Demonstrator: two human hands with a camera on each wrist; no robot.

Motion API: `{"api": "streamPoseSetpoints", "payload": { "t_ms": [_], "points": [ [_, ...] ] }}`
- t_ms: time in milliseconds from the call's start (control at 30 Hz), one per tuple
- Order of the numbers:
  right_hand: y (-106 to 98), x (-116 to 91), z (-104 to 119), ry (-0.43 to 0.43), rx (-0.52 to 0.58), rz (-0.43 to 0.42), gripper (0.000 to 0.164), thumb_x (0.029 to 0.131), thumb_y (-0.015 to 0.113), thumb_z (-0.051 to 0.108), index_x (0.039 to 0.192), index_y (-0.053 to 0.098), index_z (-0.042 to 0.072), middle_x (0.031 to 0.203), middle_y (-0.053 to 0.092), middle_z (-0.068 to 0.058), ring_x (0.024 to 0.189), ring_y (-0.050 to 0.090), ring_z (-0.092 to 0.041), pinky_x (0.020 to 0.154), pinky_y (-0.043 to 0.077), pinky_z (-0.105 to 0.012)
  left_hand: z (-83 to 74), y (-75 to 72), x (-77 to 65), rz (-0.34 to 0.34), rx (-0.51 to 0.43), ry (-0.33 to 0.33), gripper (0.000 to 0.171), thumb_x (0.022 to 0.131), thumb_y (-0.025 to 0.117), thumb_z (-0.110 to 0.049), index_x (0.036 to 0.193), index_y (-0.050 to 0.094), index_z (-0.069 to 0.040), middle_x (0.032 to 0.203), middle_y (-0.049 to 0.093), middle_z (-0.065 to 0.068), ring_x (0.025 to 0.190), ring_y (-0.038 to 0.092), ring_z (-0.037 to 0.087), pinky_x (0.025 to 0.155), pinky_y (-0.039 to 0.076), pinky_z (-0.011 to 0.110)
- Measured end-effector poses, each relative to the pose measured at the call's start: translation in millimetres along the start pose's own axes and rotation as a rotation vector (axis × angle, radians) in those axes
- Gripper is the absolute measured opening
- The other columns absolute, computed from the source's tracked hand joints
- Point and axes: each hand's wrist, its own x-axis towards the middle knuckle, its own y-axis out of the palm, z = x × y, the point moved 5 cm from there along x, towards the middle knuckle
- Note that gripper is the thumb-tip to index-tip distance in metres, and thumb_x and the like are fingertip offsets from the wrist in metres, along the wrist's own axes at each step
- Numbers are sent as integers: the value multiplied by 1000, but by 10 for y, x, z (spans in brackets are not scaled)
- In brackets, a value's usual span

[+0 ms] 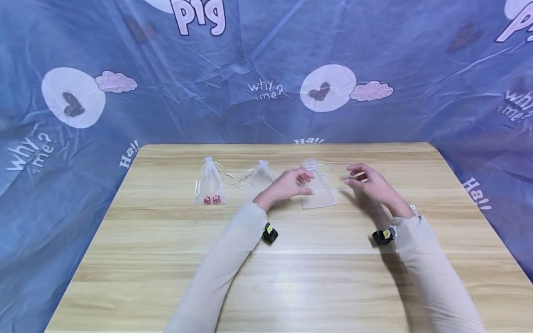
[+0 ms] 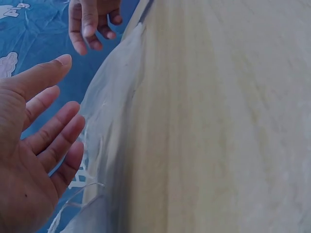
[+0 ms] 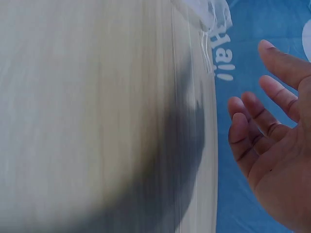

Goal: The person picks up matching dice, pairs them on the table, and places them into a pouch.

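Note:
Three sheer white drawstring pouches lie in a row on the table. The left pouch (image 1: 209,182) is cinched at its neck, with two red dice (image 1: 216,199) inside near its bottom. The middle pouch (image 1: 259,178) is partly covered by my left arm and hand. Flat on the wood lies the right pouch (image 1: 320,192), its cord looped out at the top right. My left hand (image 1: 290,183) hovers at that pouch's left side, fingers loosely bent and holding nothing. To the pouch's right, my right hand (image 1: 368,182) is raised above the table, fingers relaxed, also holding nothing.
The wooden table (image 1: 291,286) has its far edge just beyond the pouches. Behind it hangs a blue printed cloth (image 1: 233,106). Each wrist carries a small black camera, the left camera (image 1: 269,234) and the right camera (image 1: 383,236).

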Motion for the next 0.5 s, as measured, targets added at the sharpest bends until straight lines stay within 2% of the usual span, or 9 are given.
{"api": "streamPoseSetpoints", "payload": {
  "t_ms": [500],
  "points": [
    [-234,-252,-125,4,-65,-38,49,95,62,24,132,46,-3,127,54,-25,99,52,-23,73,46,-16,44,152,72,68,118,-26,47,82,77,-22,124,60,-13,120,66,4,114,59,17,103,44,26]
  ]
}}
